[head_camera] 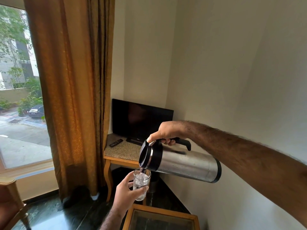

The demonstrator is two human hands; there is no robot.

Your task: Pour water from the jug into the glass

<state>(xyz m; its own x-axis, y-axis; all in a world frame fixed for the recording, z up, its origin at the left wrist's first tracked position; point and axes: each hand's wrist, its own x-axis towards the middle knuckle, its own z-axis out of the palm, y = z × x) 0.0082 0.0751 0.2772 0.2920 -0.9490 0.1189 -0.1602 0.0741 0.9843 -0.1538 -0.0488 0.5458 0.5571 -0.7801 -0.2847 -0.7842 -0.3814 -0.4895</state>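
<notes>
Both hands are raised in mid-air, carried by nothing. Right hand grips the black handle of a steel jug, thumb pressing its lid lever; the jug is tipped nearly flat, spout down to the left. Left hand wraps around a clear glass held just under the spout, water churning inside. Behind, a television and remote sit on a desk.

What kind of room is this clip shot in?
Probably a hotel room or a simple living room: a small television with a remote on a corner table, a long brown curtain beside a street-facing window.
</notes>
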